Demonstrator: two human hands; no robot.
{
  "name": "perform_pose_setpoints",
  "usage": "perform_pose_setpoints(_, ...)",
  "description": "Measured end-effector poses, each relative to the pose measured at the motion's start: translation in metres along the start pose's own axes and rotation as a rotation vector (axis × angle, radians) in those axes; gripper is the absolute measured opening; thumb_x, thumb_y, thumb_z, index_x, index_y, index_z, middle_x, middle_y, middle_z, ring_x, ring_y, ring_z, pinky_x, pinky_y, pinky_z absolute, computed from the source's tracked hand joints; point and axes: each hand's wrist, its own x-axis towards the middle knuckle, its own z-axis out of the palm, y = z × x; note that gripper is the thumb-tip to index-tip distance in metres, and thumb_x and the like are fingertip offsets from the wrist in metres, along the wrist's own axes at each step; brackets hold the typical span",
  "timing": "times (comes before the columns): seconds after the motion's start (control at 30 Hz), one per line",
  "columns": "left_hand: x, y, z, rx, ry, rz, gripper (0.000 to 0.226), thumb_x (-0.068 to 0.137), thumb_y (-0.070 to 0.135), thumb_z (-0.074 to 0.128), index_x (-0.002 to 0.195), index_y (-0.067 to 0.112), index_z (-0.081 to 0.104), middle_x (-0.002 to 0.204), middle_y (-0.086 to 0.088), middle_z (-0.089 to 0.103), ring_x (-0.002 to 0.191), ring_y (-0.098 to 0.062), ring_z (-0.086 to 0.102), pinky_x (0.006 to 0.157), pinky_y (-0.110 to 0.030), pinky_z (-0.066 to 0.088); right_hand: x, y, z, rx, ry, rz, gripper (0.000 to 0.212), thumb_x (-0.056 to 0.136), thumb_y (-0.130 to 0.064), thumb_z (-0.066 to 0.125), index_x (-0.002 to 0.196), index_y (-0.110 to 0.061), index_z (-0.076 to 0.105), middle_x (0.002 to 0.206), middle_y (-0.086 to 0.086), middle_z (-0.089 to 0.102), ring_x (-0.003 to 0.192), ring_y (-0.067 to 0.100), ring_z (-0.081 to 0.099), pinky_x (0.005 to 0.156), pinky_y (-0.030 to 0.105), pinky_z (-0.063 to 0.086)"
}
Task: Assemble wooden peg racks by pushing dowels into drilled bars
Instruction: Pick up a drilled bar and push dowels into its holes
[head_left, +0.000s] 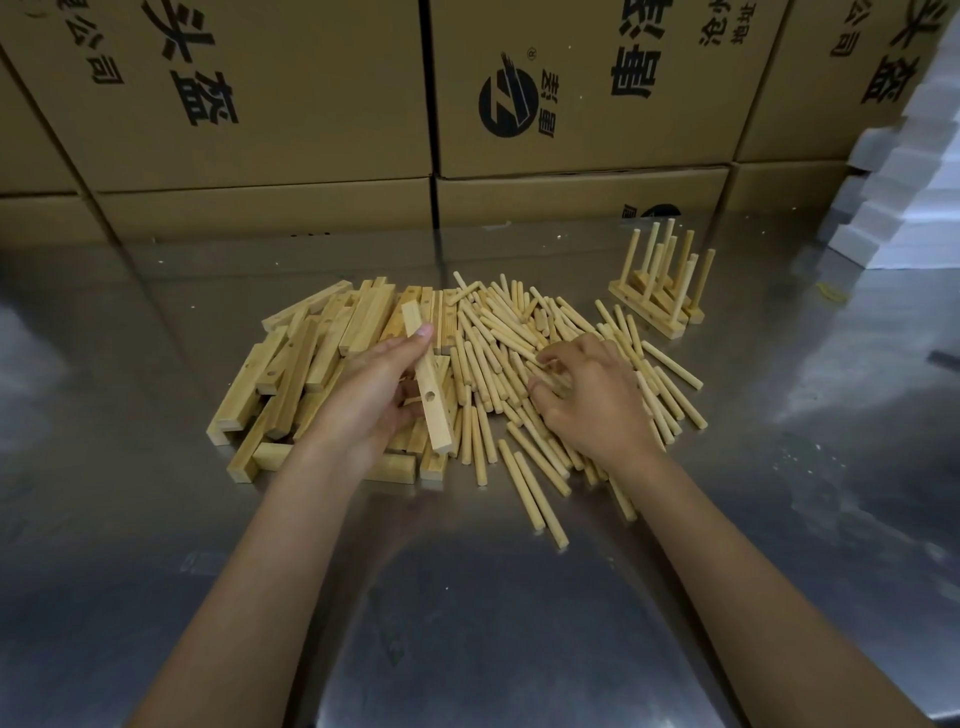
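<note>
Drilled bar (429, 384) gripped in left hand (379, 384), long axis pointing away; right hand (587, 395) curled on dowel pile (519, 343) just beside it, nearer the dowels.

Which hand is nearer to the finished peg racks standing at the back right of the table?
Right. The right hand rests on the loose dowel pile, just short of the finished peg racks. The left hand grips a drilled bar farther left, over the bar pile.

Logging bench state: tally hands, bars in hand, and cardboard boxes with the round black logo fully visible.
Bare hands: 2, left and right
Drilled pale wooden bar in the left grip: 1
Brown cardboard box, full black logo: 1
Total: 4
</note>
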Motion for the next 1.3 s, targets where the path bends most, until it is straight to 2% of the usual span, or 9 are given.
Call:
perform_pose_setpoints(0.33, -0.006, 0.001, 0.007, 0.036, 0.023, 0.004, 0.03, 0.093, 0.035, 0.069, 0.116, 0.016, 0.069, 0.119, -0.011, 0.072, 0.114, -0.031, 0.066, 0.101, -0.051, 0.053, 0.004, -0.009, 0.011, 0.013, -0.117, 0.088, 0.029, 0.087, -0.051, 0.066, 0.077, -0.024, 0.061, 0.106, -0.011, 0.046, 0.116, 0.014, 0.041, 0.092, 0.032, 0.024)
perform_pose_setpoints(0.5, -0.006, 0.001, 0.005, 0.034, 0.007, 0.004, 0.03, 0.093, 0.035, 0.07, 0.117, 0.016, 0.069, 0.113, -0.007, 0.073, 0.111, -0.028, 0.067, 0.099, -0.048, 0.054, 0.007, -0.012, -0.006, 0.536, -0.077, 0.31, 0.022, 0.085, -0.044, 0.073, 0.083, -0.023, 0.07, 0.11, -0.007, 0.059, 0.116, 0.012, 0.048, 0.104, 0.033, 0.033)
perform_pose_setpoints(0.57, -0.006, 0.001, 0.005, 0.03, 0.002, 0.003, 0.03, 0.093, 0.035, 0.07, 0.116, 0.017, 0.069, 0.109, -0.006, 0.073, 0.109, -0.027, 0.067, 0.098, -0.047, 0.054, 0.007, -0.012, -0.017, 0.803, -0.094, 0.373, 0.02, 0.089, -0.04, 0.07, 0.088, -0.02, 0.074, 0.096, -0.007, 0.071, 0.103, 0.013, 0.062, 0.095, 0.034, 0.045)
perform_pose_setpoints(0.67, -0.007, 0.001, 0.005, 0.045, -0.033, 0.004, 0.029, 0.092, 0.037, 0.07, 0.114, 0.019, 0.072, 0.102, -0.001, 0.075, 0.105, -0.024, 0.069, 0.089, -0.042, 0.058, 0.006, -0.012, -0.03, 1.116, -0.131, 0.417, 0.013, 0.092, -0.024, 0.068, 0.095, -0.013, 0.074, 0.077, -0.003, 0.07, 0.075, 0.013, 0.063, 0.068, 0.021, 0.054)
perform_pose_setpoints(0.77, -0.011, 0.003, 0.004, 0.09, -0.102, 0.006, 0.033, 0.091, 0.047, 0.068, 0.114, 0.026, 0.075, 0.088, 0.006, 0.077, 0.085, -0.013, 0.073, 0.066, -0.029, 0.058, 0.004, -0.017, -0.039, 1.304, -0.2, 0.367, 0.011, 0.092, -0.01, 0.067, 0.101, -0.005, 0.068, 0.085, 0.008, 0.073, 0.076, 0.017, 0.066, 0.068, 0.024, 0.055)
perform_pose_setpoints(0.83, -0.013, 0.003, 0.003, 0.115, -0.135, 0.024, 0.036, 0.092, 0.05, 0.065, 0.119, 0.026, 0.073, 0.081, 0.004, 0.072, 0.064, -0.011, 0.065, 0.052, -0.023, 0.052, 0.002, -0.024, -0.039, 1.268, -0.235, 0.296, 0.009, 0.092, -0.007, 0.066, 0.101, -0.006, 0.065, 0.091, 0.01, 0.074, 0.078, 0.018, 0.068, 0.07, 0.025, 0.055)
perform_pose_setpoints(0.93, -0.013, 0.004, 0.004, 0.016, -0.235, 0.044, 0.037, 0.1, 0.036, 0.059, 0.136, 0.027, 0.061, 0.078, -0.001, 0.062, 0.056, -0.011, 0.053, 0.044, -0.022, 0.044, -0.003, -0.038, -0.033, 1.038, -0.135, 0.181, 0.014, 0.093, -0.004, 0.063, 0.102, -0.013, 0.07, 0.092, 0.004, 0.074, 0.075, 0.012, 0.068, 0.067, 0.021, 0.056)
perform_pose_setpoints(1.2, -0.014, 0.005, 0.0, 0.043, -0.293, 0.067, 0.037, 0.099, 0.03, 0.06, 0.135, 0.038, 0.061, 0.075, 0.001, 0.06, 0.053, -0.009, 0.047, 0.041, -0.021, 0.04, -0.013, -0.05, -0.028, 0.599, 0.142, -0.148, 0.023, 0.096, -0.008, 0.061, 0.116, -0.011, 0.073, 0.099, -0.002, 0.069, 0.086, 0.009, 0.063, 0.072, 0.023, 0.052)
perform_pose_setpoints(1.3, -0.012, 0.004, -0.004, 0.097, -0.312, 0.072, 0.037, 0.099, 0.033, 0.061, 0.135, 0.04, 0.061, 0.077, 0.002, 0.061, 0.054, -0.009, 0.049, 0.043, -0.022, 0.042, -0.014, -0.051, -0.027, 0.527, 0.211, -0.228, 0.024, 0.097, -0.004, 0.059, 0.116, -0.007, 0.072, 0.095, -0.001, 0.067, 0.083, 0.006, 0.061, 0.07, 0.013, 0.046)
